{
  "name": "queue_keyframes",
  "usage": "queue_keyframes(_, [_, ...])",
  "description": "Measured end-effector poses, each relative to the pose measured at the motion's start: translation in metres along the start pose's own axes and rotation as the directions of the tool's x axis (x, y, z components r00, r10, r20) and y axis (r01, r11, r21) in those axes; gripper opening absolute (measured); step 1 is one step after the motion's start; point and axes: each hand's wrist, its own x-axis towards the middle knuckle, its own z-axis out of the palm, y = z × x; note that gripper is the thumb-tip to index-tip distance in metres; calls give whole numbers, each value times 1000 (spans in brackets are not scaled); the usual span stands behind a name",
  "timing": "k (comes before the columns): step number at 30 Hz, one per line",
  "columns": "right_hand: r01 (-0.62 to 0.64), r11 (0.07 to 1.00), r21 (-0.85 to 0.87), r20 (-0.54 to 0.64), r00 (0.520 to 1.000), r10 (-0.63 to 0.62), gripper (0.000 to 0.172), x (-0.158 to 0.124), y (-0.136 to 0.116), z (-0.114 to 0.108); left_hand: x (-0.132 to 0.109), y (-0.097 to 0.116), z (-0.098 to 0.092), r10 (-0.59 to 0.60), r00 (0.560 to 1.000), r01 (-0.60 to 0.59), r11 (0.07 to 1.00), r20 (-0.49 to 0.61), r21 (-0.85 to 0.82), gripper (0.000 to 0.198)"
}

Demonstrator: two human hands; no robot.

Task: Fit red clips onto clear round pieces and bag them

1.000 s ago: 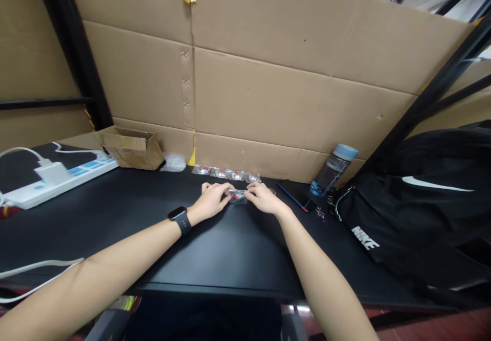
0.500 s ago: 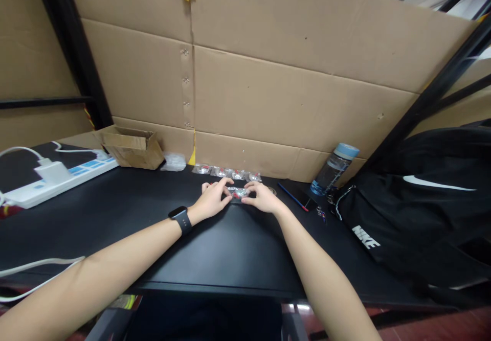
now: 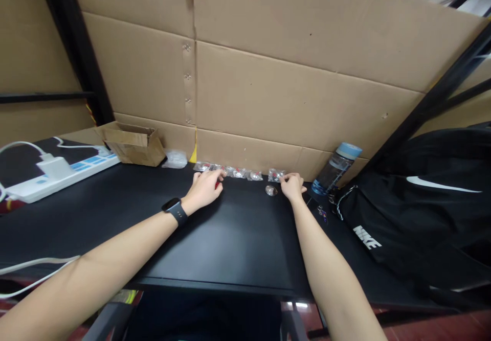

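Note:
My right hand (image 3: 293, 186) pinches the right edge of a small clear plastic packet (image 3: 275, 175) with red and silvery contents, at the back of the black table. Just below that packet lies a round shiny disc (image 3: 271, 190). My left hand (image 3: 204, 187), with a dark watch (image 3: 175, 209) on its wrist, is curled near the table. A bit of something red (image 3: 218, 183) shows at its fingers, too covered to name. Several similar packets (image 3: 254, 176) lie in a row along the cardboard wall, partly behind my left fingers.
A water bottle (image 3: 336, 168) and a black bag (image 3: 414, 213) stand to the right, with a small trinket (image 3: 322, 213) before them. At left are an open cardboard box (image 3: 136, 149), clear plastic bags (image 3: 175, 159) and a power strip (image 3: 34, 188).
Both hands were together around one packet. My right hand has carried it to the right and back, beside the row, while my left hand has drawn slightly left. The pen is now hidden.

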Motion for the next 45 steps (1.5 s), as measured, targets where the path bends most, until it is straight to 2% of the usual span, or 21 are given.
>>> queue_keyframes(4, [102, 988, -114, 87, 992, -93, 29, 0, 4, 10, 5, -14, -5, -84, 995, 87, 993, -47, 76, 22])
queue_keyframes(7, [137, 973, -187, 89, 989, -122, 30, 0, 3, 11, 7, -24, -6, -92, 995, 96, 991, -39, 95, 19])
queue_keyframes(11, [172, 973, -154, 53, 985, -166, 27, 0, 1, 6, 10, -35, -9, -66, 998, 66, 994, 3, 93, 21])
queue_keyframes(17, [275, 949, -155, 237, 943, -235, 30, -3, 1, 3, 12, -46, -13, 19, 995, -26, 997, 94, 73, 14])
queue_keyframes(22, [333, 931, -149, 265, 920, -287, 39, -5, 0, 6, 9, -47, -6, 87, 985, -99, 992, 147, 77, 18])
queue_keyframes(25, [374, 920, -118, 284, 900, -329, 35, -3, -2, 1, 8, -45, -2, 108, 985, -121, 988, 136, 97, 13])
queue_keyframes(27, [415, 908, -53, 316, 870, -378, 30, -1, -3, -6, 7, -44, -1, 118, 986, -131, 986, 122, 102, 13])
queue_keyframes(29, [457, 887, 61, 382, 810, -444, 30, 0, -3, -14, 7, -42, 0, 129, 985, -141, 985, 117, 100, 14])
queue_keyframes(31, [475, 864, 168, 465, 734, -494, 41, -2, -5, -22, 7, -42, 1, 141, 983, -154, 983, 121, 103, 15])
queue_keyframes(33, [475, 858, 197, 520, 692, -502, 52, -6, -6, -26, 7, -43, 3, 149, 981, -163, 980, 125, 113, 16])
queue_keyframes(40, [504, 857, 111, 500, 716, -486, 55, -16, -14, -25, 6, -41, 6, 189, 975, -202, 973, 118, 113, 16])
queue_keyframes(45, [474, 873, 118, 520, 719, -461, 61, -14, -9, -21, 7, -40, 6, 198, 974, -209, 973, 109, 99, 15])
